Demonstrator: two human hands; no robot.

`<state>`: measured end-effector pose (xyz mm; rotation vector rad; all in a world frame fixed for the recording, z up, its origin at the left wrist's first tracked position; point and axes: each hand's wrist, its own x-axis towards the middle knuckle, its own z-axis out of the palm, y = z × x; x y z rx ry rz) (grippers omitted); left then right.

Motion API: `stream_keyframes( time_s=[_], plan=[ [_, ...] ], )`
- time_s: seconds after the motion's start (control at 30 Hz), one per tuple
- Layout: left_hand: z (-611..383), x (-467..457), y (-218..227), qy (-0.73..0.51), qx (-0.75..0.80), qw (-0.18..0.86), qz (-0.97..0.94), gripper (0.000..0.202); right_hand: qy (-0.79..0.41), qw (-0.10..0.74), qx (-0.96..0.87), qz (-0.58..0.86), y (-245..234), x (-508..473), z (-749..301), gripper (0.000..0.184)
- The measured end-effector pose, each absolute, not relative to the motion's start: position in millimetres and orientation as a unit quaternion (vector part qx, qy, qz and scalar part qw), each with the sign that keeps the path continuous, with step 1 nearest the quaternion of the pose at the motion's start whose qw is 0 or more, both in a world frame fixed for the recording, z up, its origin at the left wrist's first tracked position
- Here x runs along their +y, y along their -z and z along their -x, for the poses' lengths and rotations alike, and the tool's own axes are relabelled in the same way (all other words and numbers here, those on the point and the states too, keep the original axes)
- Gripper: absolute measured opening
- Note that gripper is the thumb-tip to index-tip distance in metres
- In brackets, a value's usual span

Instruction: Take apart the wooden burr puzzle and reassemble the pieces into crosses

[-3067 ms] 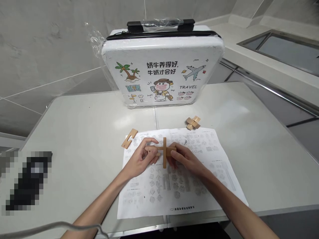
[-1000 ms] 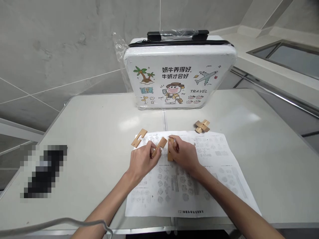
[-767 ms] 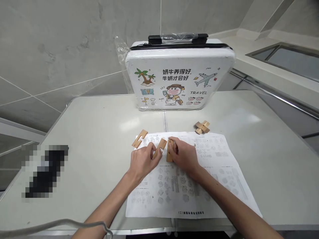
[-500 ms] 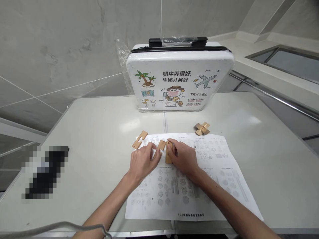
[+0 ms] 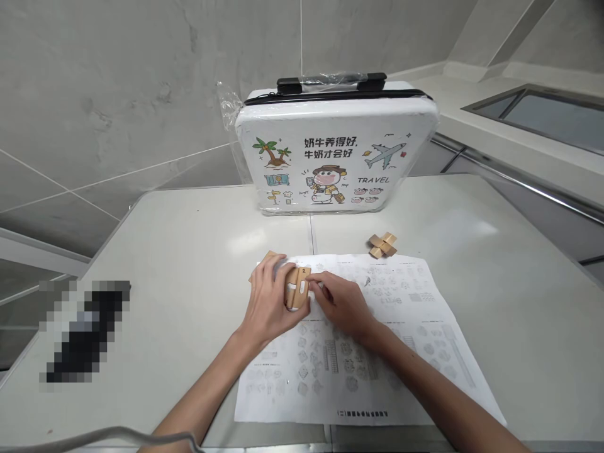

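Note:
Two flat wooden puzzle pieces (image 5: 297, 287) lie pressed side by side on a printed instruction sheet (image 5: 368, 352). My left hand (image 5: 271, 302) curls around their left side, fingers closed on them. My right hand (image 5: 340, 302) pinches their right edge with its fingertips. A third notched wooden piece (image 5: 267, 258) lies just beyond my left hand, mostly hidden by the fingers. An assembled wooden cross puzzle (image 5: 382, 245) rests on the table beyond the sheet's far edge.
A white plastic-wrapped suitcase (image 5: 336, 151) with cartoon travel prints stands at the back of the white table (image 5: 174, 264). A blurred dark object (image 5: 80, 330) lies at the left. A grey cable (image 5: 94, 437) crosses the near left corner. A counter ledge runs along the right.
The wooden cross held 3.1 s ago has come apart into two pieces. Over the last second both hands brought those pieces together side by side, shifting slightly left over the loose third piece.

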<state>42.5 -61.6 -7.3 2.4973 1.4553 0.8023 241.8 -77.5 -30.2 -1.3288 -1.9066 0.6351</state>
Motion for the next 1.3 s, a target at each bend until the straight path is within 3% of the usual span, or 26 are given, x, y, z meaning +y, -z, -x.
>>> stream_keyframes(
  time_s=[0.27,0.57,0.8,0.93,1.3],
  plan=[
    [-24.9,-45.6,12.6,-0.253,0.527,0.079,-0.807,0.066,-0.289,0.362,-0.712,0.527,30.2,-74.8,-244.3,0.022],
    [-21.4,-42.6,16.0,-0.255,0.556,0.144,-0.778,0.051,-0.333,0.346,-0.699,0.529,18.3,-72.1,-245.8,0.02],
    [12.7,-24.2,3.2,-0.173,0.428,0.148,-0.875,0.089,-0.39,0.326,-0.719,0.473,9.0,-70.7,-279.9,0.022],
    [21.9,-5.6,-4.6,-0.135,0.361,0.159,-0.909,0.1,-0.427,0.33,-0.68,0.496,12.5,-70.0,-301.6,0.022],
    [3.4,-1.0,4.4,-0.131,0.398,0.154,-0.895,0.082,-0.475,0.383,-0.619,0.494,27.8,-67.9,-313.0,0.022]
  ],
)
